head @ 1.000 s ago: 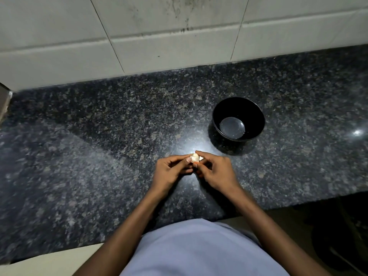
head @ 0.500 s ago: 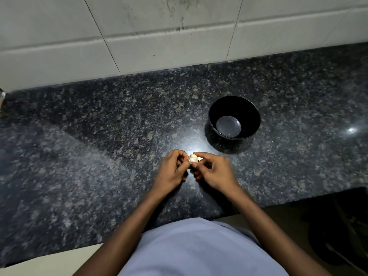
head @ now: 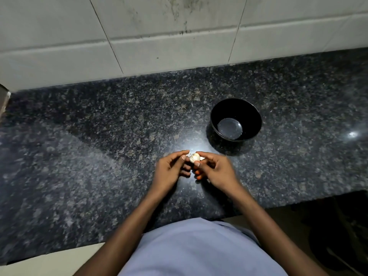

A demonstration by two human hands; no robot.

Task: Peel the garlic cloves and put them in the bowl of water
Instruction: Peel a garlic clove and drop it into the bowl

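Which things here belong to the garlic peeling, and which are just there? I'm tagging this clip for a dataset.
Part of the job:
- garlic clove, pinched between both hands
- left hand
- right hand
- black bowl with water, no cloves seen in it

Just there:
- granite counter
- tiled wall
- an object at the left edge, too cut off to identify

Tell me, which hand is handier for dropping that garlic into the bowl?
Probably the right hand. The bowl stands ahead and to the right of both hands, on its side, and it already pinches the garlic. The left hand would have to cross over.
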